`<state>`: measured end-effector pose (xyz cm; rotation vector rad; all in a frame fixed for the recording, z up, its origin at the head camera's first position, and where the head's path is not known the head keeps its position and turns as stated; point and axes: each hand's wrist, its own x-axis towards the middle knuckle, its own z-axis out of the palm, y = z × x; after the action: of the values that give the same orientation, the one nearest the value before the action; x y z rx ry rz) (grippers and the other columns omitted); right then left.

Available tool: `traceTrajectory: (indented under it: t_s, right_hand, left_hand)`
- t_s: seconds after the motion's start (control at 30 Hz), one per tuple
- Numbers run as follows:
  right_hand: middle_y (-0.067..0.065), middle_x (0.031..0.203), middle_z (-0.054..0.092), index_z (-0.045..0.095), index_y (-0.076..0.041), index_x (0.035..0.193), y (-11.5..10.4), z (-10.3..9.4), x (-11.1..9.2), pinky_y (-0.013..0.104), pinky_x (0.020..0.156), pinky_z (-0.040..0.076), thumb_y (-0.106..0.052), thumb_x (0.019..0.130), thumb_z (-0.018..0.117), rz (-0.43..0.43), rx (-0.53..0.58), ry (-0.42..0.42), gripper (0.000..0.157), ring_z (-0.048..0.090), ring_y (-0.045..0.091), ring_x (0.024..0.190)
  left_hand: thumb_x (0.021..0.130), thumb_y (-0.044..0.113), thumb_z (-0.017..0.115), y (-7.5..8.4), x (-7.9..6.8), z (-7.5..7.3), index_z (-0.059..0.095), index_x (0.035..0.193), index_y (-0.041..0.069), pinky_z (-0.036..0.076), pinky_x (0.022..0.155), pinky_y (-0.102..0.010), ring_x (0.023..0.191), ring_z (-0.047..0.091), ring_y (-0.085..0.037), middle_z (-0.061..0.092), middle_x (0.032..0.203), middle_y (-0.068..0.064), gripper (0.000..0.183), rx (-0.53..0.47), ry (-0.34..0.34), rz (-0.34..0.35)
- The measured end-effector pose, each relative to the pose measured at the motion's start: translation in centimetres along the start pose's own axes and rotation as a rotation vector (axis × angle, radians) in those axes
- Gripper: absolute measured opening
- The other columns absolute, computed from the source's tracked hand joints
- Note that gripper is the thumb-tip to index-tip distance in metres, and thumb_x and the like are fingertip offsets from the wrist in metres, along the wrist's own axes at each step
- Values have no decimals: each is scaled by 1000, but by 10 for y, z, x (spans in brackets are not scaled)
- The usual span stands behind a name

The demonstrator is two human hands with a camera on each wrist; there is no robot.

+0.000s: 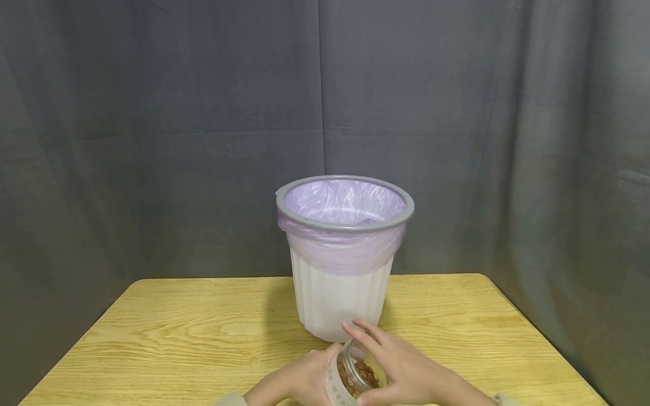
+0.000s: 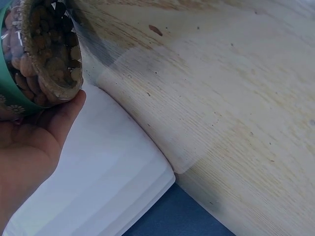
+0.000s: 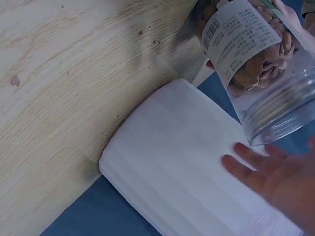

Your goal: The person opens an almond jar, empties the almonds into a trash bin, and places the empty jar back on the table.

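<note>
At bottom centre of the head view, the left hand [image 1: 306, 376] grasps a jar [image 1: 349, 373], long axis tilted mouth-first toward the right hand [image 1: 406, 366], whose fingers are released.

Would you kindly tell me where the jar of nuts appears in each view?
Head: jar at the bottom, just right of centre, between left hand and right hand.
Left wrist: top-left corner, cut off by the frame.
Right wrist: upper right, also cut off.
Shared landmark: the white bin, visible in all three.
</note>
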<state>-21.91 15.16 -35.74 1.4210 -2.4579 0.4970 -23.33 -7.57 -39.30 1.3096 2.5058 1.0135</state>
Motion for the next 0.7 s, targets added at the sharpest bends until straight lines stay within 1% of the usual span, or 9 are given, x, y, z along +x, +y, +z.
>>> traceTrajectory:
  t_s: [0.07,0.13,0.23,0.37,0.43,0.5,0.57,0.67,0.7]
  right_hand:
    - [14,133,47,16,-15,147,-2,0,2,45,76,50,-53,85,55,92,9,2,83,56,28,107]
    - [13,125,55,15,-15,147,-5,-1,3,43,73,51,-47,87,56,181,25,1,79,60,27,101]
    - [16,118,60,20,-8,146,-8,-1,4,44,73,52,-44,89,55,259,36,1,76,61,29,100]
    - [15,112,62,33,-4,140,-11,1,6,37,68,53,-48,86,57,283,21,21,73,64,27,92]
    - [12,106,64,41,-5,134,-13,1,7,33,62,52,-52,84,57,288,-8,31,70,65,22,85]
    - [8,99,65,47,-6,128,-14,2,8,27,56,49,-54,83,57,290,-25,37,67,63,15,74]
    - [6,93,65,51,-8,122,-15,2,9,23,51,46,-56,82,56,296,-40,40,63,58,8,66]
    - [6,91,65,52,-7,121,-15,3,9,20,49,43,-56,82,57,301,-35,33,62,54,4,63]
    - [6,92,65,52,-7,121,-14,3,8,20,49,43,-56,83,57,302,-33,29,62,55,5,64]
  left_hand:
    - [66,23,82,-1,0,0,40,123,6,46,75,-15,87,56,3,59,104,7,73,-27,2,1]
    - [66,22,83,-1,0,0,39,123,7,46,75,-15,87,56,3,59,103,8,74,-35,0,-3]
    - [65,22,83,1,0,0,39,125,7,46,74,-14,86,56,4,59,103,7,75,-42,-2,-12]
    - [65,20,83,2,-1,-1,38,124,6,45,74,-13,85,57,3,60,103,6,76,-76,-9,-25]
    - [65,18,83,3,-1,-1,38,124,5,46,74,-13,84,57,3,61,104,6,75,-99,-15,-36]
    - [66,19,83,3,-1,-2,38,123,5,46,72,-13,83,57,4,60,103,7,74,-88,-18,-32]
    - [67,20,82,3,-1,-2,38,123,5,46,72,-13,83,57,4,60,103,8,73,-88,-22,-30]
    - [68,21,82,2,-1,-1,38,124,5,46,72,-13,83,56,5,58,102,9,73,-89,-28,-22]
    - [68,21,82,1,-1,-1,38,124,5,46,72,-13,83,56,5,58,102,10,73,-92,-29,-23]
